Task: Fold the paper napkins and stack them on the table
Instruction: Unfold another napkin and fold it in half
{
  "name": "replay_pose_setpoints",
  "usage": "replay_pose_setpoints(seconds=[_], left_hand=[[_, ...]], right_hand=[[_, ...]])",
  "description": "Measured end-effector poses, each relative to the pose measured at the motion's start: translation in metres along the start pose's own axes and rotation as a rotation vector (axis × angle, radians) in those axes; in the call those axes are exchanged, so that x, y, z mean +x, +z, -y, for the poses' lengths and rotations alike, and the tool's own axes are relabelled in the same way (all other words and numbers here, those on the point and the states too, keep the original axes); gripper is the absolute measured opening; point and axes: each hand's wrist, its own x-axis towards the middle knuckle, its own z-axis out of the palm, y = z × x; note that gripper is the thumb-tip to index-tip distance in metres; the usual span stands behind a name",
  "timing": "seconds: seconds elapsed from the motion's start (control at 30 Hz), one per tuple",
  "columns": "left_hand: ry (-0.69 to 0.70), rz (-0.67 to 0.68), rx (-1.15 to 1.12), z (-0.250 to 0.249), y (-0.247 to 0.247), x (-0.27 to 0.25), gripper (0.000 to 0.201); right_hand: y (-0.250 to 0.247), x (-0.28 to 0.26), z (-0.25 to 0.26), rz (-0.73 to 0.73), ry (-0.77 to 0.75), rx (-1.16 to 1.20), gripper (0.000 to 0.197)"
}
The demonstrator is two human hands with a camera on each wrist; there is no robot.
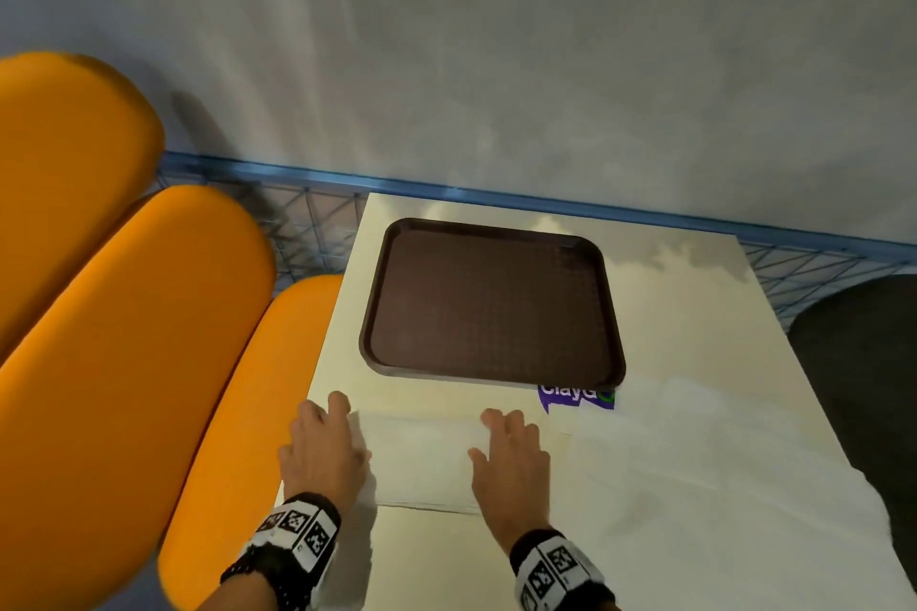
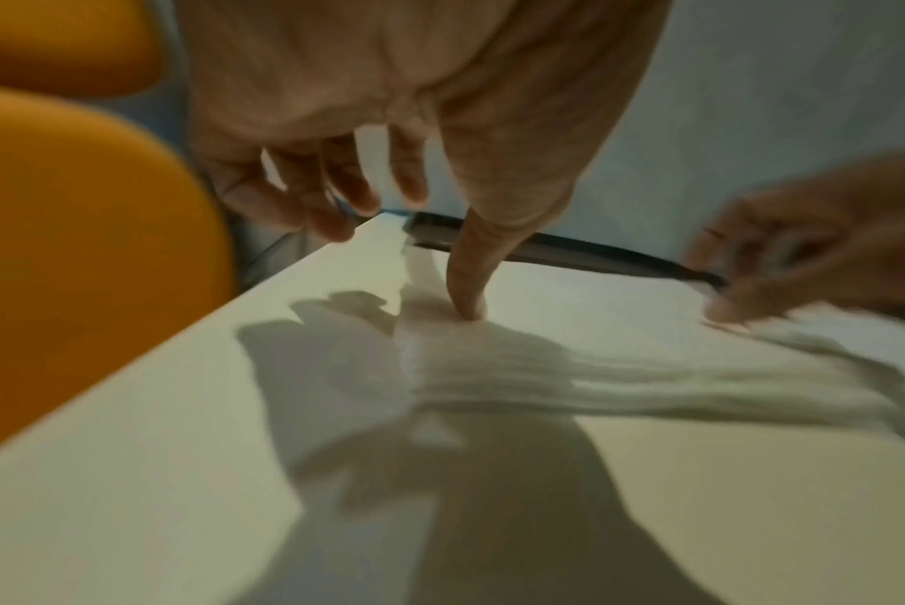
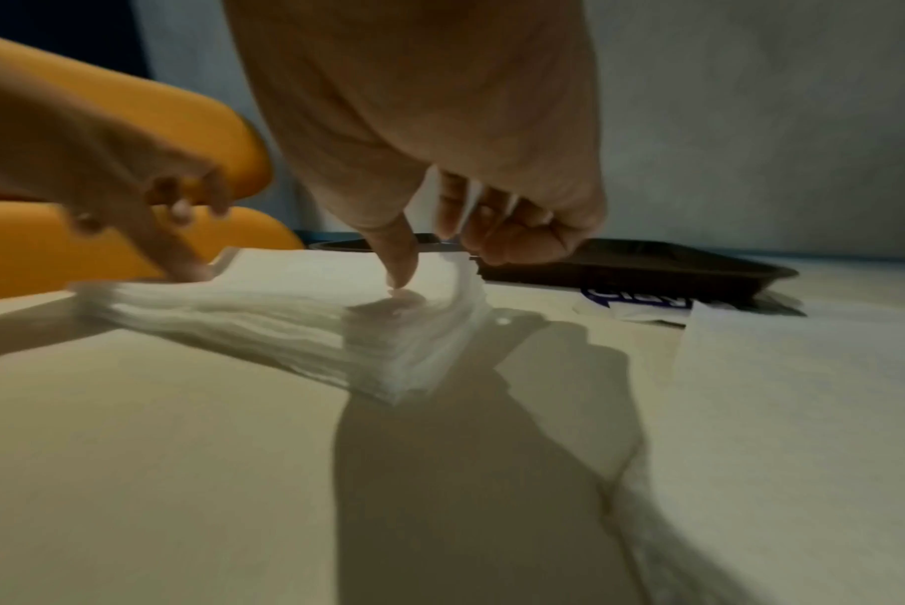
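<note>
A stack of folded white napkins (image 1: 422,456) lies on the cream table (image 1: 446,561) between my hands. My left hand (image 1: 327,432) is at the stack's left end. In the left wrist view its thumb (image 2: 466,294) presses down on the stack (image 2: 543,368) while the other fingers (image 2: 336,196) hang loosely over the table's left edge. My right hand (image 1: 501,442) rests on the stack's right end. Its thumb (image 3: 401,266) presses on top of the stack (image 3: 284,323), with the fingers (image 3: 512,233) bent at the far corner. Unfolded white napkins (image 1: 694,461) spread to the right.
An empty brown tray (image 1: 491,303) sits behind the stack, with a purple printed label (image 1: 575,399) at its near right corner. Orange seats (image 1: 124,313) line the table's left side and a dark seat (image 1: 863,362) the right. A grey wall stands behind.
</note>
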Motion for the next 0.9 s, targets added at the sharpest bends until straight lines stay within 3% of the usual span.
replay_pose_setpoints(seconds=[0.07, 0.1, 0.2, 0.27, 0.33, 0.4, 0.5, 0.57, 0.7, 0.9], left_hand=[[0.213, -0.046, 0.140, -0.006, 0.006, -0.006, 0.053], [0.275, -0.007, 0.180, -0.009, 0.007, -0.010, 0.053], [0.288, 0.132, 0.243, -0.018, 0.002, -0.016, 0.051], [0.256, 0.151, 0.239, -0.026, -0.004, -0.022, 0.051], [0.274, 0.108, 0.241, -0.046, -0.011, -0.030, 0.049], [0.382, 0.120, 0.187, -0.080, -0.015, -0.042, 0.045], [0.662, 0.296, 0.082, -0.144, -0.009, -0.071, 0.032], [0.803, 0.426, 0.061, -0.188, 0.009, -0.097, 0.030], [0.912, 0.575, 0.171, -0.256, 0.055, -0.139, 0.051], [0.982, 0.531, 0.539, -0.312, 0.108, -0.152, 0.103]], right_hand=[[0.000, -0.007, 0.002, 0.079, -0.196, -0.112, 0.036], [-0.002, -0.008, 0.001, 0.145, -0.226, -0.129, 0.038], [-0.019, -0.013, -0.008, 0.235, -0.221, -0.018, 0.039], [-0.035, -0.021, -0.019, 0.243, -0.196, 0.135, 0.035], [-0.049, -0.032, -0.041, 0.222, -0.150, 0.231, 0.027], [-0.063, -0.047, -0.078, 0.183, -0.043, 0.296, 0.019], [-0.085, -0.076, -0.150, 0.096, 0.159, 0.254, 0.015], [-0.105, -0.099, -0.199, 0.110, 0.294, 0.144, 0.026], [-0.129, -0.133, -0.258, 0.293, 0.408, -0.033, 0.053], [-0.121, -0.160, -0.293, 0.417, 0.186, -0.041, 0.054]])
